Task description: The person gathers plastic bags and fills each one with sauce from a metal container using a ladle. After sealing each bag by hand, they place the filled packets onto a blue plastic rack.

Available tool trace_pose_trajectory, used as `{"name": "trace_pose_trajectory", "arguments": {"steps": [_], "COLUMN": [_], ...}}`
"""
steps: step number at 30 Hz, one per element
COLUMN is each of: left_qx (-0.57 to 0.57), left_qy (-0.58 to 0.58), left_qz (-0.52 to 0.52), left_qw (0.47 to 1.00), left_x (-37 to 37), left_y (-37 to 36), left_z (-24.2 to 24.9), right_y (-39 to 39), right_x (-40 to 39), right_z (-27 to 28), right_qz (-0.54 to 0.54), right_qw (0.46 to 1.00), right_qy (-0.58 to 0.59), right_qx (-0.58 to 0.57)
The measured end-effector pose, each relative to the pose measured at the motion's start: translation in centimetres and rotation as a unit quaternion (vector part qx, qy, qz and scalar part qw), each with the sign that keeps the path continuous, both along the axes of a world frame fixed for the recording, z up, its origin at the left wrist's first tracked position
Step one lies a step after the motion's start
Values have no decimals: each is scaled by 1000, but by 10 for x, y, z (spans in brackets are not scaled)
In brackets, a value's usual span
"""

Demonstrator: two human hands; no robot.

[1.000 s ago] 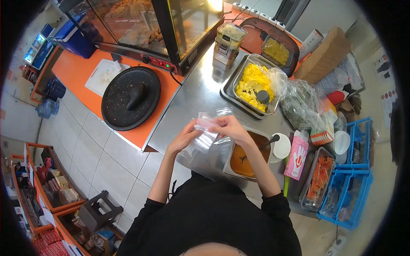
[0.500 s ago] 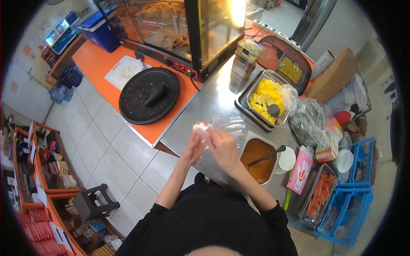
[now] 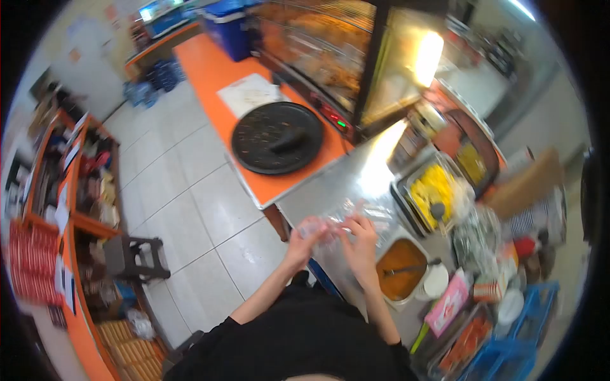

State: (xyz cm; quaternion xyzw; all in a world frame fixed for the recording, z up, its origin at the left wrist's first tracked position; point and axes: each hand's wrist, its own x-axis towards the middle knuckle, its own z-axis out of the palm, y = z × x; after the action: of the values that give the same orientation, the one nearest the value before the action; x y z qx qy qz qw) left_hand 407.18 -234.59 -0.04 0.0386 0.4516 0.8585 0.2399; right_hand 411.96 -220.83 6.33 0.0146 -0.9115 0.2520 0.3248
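My left hand (image 3: 306, 241) and my right hand (image 3: 359, 244) are close together above the near edge of the steel counter (image 3: 327, 190). Between them they pinch a small clear plastic bag (image 3: 332, 230), blurred by motion. More clear bags (image 3: 380, 219) lie on the counter just beyond my right hand. Right of that hand sits a metal pan of orange-brown sauce (image 3: 397, 286) with a dark-handled utensil (image 3: 413, 268) in it. Farther back stands a container of yellow food (image 3: 432, 190).
A round black stone plate (image 3: 260, 143) and a white board (image 3: 250, 94) lie on the orange counter. Behind stands a glass food warmer (image 3: 318, 54). To the right are a pink packet (image 3: 448, 301), a white lid (image 3: 435, 282) and blue crates (image 3: 502, 362). A stool (image 3: 135, 257) stands left.
The view has turned left, so the counter items appear farther right. My hands stay together at the bag, with the left one's fingers now more bent around it.
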Motion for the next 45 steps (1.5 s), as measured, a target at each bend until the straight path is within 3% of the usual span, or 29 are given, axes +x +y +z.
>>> {"name": "trace_pose_trajectory", "arguments": {"steps": [2, 4, 5, 7, 8, 12, 13, 15, 16, 19, 23, 27, 29, 34, 36, 38, 39, 41, 45], "left_qx": [-38, -66, -68, -110, -170, -206, -207, -197, -257, -263, -221, -149, -139, -209, -286, -284, -283, -283, -327], "left_qy": [39, 73, 80, 31, 61, 122, 118, 217, 271, 250, 213, 208, 217, 272, 339, 304, 268, 244, 203], "left_qz": [49, 57, 87, 89, 63, 148, 147, 150, 137, 143, 103, 39, 36, 25, 39, 19, 8, -25, -115], "left_qw": [997, 993, 991, 989, 981, 960, 960, 944, 917, 921, 946, 966, 966, 939, 896, 909, 921, 927, 916], "left_x": [2, 5, 4, 7, 7, -3, 1, 15, 24, 27, 29, 21, 19, 18, 16, 18, 19, 18, 13], "left_y": [-11, -23, -31, -44, -56, -91, -89, -78, -77, -73, -78, -77, -72, -56, -51, -42, -38, -32, -22], "left_z": [1, 3, 8, 22, 31, -5, 8, 44, 81, 85, 99, 97, 99, 101, 99, 105, 108, 111, 109], "right_y": [-10, -17, -18, -17, -14, -8, -9, -28, -43, -71, -70, -57, -49, -36, -35, -37, -38, -42, -30], "right_x": [-1, -3, -6, -10, -12, -18, -19, -16, -14, -6, -2, 0, 3, 10, 15, 22, 23, 25, 29], "right_z": [-1, -2, -1, -1, -2, 5, 11, 21, 27, 43, 51, 44, 48, 43, 44, 55, 54, 51, 49], "right_qz": [46, 103, 131, 156, 170, 186, 167, 155, 187, 183, 168, 197, 246, 181, 158, 90, 82, 39, 22], "right_qw": [937, 863, 861, 806, 804, 807, 823, 845, 867, 914, 930, 882, 803, 837, 850, 955, 955, 988, 989], "right_qy": [-152, -205, -210, -255, -261, -254, -225, -220, -188, -127, -80, -105, -167, -140, -115, -33, -32, 66, 51], "right_qx": [-310, -451, -445, -512, -507, -499, -494, -463, -422, -339, -316, -414, -516, -497, -490, -281, -282, -130, -134]}}
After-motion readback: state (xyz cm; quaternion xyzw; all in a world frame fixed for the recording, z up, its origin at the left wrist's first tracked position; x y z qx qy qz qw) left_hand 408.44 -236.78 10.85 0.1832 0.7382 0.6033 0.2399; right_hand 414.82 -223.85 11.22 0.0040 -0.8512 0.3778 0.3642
